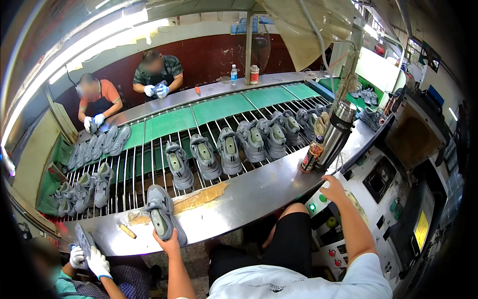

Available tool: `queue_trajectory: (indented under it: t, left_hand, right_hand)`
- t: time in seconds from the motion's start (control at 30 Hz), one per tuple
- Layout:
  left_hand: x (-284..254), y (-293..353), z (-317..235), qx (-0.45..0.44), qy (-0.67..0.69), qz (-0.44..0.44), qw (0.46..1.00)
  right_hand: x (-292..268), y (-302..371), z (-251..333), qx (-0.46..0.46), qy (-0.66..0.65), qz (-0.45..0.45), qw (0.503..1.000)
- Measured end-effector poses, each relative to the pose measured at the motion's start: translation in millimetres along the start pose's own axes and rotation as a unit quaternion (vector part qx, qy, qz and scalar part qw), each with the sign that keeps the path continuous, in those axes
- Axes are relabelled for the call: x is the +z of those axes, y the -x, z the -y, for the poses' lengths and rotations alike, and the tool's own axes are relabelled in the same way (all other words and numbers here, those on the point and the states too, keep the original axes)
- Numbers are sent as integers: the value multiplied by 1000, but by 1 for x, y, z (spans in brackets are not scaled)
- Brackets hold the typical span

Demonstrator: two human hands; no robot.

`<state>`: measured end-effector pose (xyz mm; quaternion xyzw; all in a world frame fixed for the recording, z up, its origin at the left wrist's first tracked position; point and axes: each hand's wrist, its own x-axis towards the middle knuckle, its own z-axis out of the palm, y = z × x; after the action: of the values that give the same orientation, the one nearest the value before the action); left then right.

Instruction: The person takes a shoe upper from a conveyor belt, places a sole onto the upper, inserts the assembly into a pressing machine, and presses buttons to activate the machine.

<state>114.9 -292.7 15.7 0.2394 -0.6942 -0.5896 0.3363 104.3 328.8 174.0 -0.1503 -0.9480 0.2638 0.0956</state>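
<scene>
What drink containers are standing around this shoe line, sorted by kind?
Plastic bottles: 2 (clear bottle, brown bottle)
Steel flask: 1
Red and white container: 1
Total: 4

My left hand point(171, 242) holds a matt grey shoe point(162, 214) of cloth and rubber on the brushed, shiny metal bench point(259, 192); my right hand point(332, 188) rests by a glossy steel flask point(337, 129).
</scene>
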Motion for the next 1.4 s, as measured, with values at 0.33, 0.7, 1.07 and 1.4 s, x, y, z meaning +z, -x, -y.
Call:
queue_trajectory:
  t: [0.33,0.7,1.07,1.4]
  left_hand:
    - [107,-178,9,3,-251,-33,967]
    - [146,-196,40,63,-235,-13,970]
    - [145,-10,3,140,-502,151,840]
    - [157,55,-23,197,-501,126,833]
  right_hand:
    - [12,-19,-46,-190,148,-50,969]
    - [5,-17,-39,-163,148,-43,974]
    - [7,-16,-53,-178,149,-93,968]
    - [13,-35,-59,-179,216,59,958]
